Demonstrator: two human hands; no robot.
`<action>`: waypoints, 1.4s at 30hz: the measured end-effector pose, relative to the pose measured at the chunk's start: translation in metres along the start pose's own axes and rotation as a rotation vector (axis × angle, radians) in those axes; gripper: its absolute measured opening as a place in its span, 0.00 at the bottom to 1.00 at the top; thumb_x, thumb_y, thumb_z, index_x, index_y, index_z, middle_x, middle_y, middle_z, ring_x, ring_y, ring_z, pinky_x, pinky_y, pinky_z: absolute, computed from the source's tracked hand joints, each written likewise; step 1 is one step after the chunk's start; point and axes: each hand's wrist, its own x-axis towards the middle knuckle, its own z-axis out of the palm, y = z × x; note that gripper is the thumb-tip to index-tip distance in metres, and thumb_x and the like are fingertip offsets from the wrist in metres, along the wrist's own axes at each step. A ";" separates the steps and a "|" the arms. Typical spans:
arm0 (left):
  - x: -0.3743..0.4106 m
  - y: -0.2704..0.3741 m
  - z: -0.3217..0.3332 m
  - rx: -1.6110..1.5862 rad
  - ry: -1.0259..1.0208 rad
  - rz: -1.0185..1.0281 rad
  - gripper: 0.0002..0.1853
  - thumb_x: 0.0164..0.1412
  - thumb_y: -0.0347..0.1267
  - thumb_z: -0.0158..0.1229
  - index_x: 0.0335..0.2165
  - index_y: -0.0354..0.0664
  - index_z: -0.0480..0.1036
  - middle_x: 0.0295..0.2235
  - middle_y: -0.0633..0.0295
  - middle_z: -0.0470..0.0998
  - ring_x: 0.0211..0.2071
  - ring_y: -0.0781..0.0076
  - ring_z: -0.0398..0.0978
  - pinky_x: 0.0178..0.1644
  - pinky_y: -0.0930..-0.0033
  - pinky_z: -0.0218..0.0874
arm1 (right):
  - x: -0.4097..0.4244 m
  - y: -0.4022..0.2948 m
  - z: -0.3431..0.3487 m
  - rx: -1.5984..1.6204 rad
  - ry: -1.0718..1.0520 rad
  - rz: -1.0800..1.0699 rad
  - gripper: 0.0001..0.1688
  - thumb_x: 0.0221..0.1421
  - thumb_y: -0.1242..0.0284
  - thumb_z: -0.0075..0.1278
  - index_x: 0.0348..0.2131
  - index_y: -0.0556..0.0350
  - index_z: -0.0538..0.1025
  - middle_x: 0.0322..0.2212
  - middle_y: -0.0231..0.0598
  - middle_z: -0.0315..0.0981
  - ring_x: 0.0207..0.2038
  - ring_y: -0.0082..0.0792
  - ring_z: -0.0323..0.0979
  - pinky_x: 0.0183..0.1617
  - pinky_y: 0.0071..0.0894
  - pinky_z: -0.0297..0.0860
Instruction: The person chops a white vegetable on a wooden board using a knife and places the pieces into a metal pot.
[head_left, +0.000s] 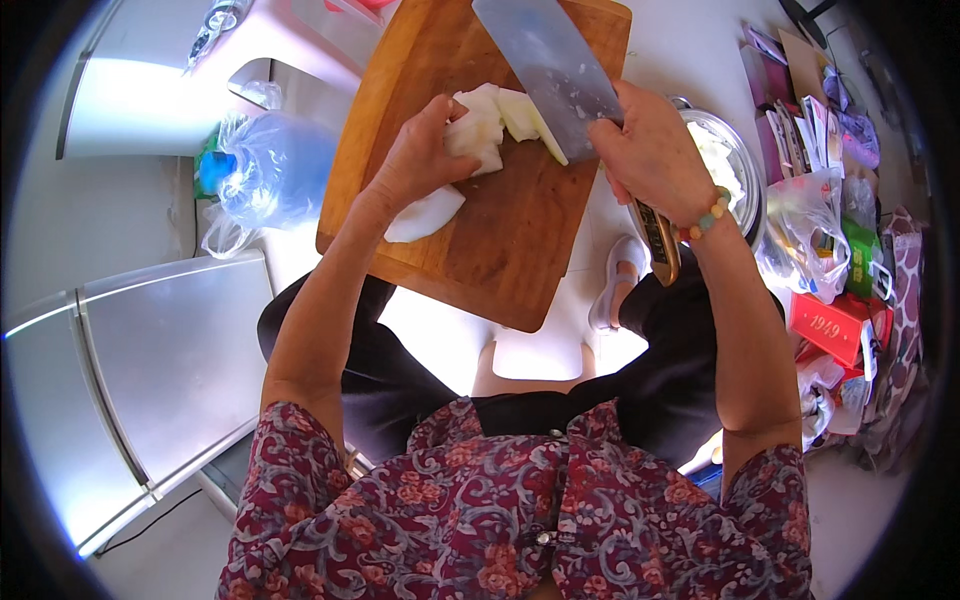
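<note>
My right hand (651, 146) grips a cleaver (559, 71), with part of its dark and gold-coloured handle showing below my palm. The broad blade lies slanted over a wooden cutting board (480, 247), and small white bits cling to it. My left hand (424, 146) holds a chunk of pale, white-fleshed vegetable or melon (480, 139) on the board. Between that chunk and the blade lie thin pale green-white slices (521, 116). A separate white piece (426, 215) rests on the board below my left hand, partly covered by it.
Right of the board stands a metal pot (754, 161) holding white pieces. Further right are plastic bags (806, 232), books (817, 139) and a red box (829, 326). On the left are a large bagged blue bottle (281, 172) and a silver-grey cabinet or refrigerator (180, 375).
</note>
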 end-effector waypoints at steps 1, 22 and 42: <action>0.000 0.000 0.000 -0.002 -0.002 -0.010 0.25 0.38 0.27 0.63 0.38 0.40 0.63 0.32 0.52 0.74 0.35 0.54 0.72 0.40 0.64 0.64 | 0.001 -0.002 0.001 0.005 -0.004 0.013 0.10 0.47 0.77 0.36 0.26 0.68 0.68 0.11 0.41 0.65 0.10 0.30 0.64 0.17 0.30 0.64; 0.011 -0.011 -0.004 -0.720 0.178 -0.192 0.21 0.44 0.21 0.57 0.40 0.37 0.64 0.34 0.64 0.70 0.35 0.79 0.69 0.41 0.75 0.64 | 0.078 0.046 0.006 -0.846 0.350 -0.195 0.08 0.50 0.71 0.48 0.33 0.52 0.71 0.26 0.42 0.73 0.31 0.48 0.71 0.33 0.44 0.67; -0.076 0.094 -0.052 -0.938 0.707 0.317 0.26 0.46 0.15 0.57 0.43 0.41 0.59 0.43 0.61 0.68 0.47 0.73 0.67 0.48 0.69 0.64 | 0.104 0.035 0.015 -0.690 0.085 -0.194 0.18 0.42 0.68 0.56 0.36 0.52 0.77 0.39 0.42 0.73 0.41 0.43 0.70 0.41 0.37 0.68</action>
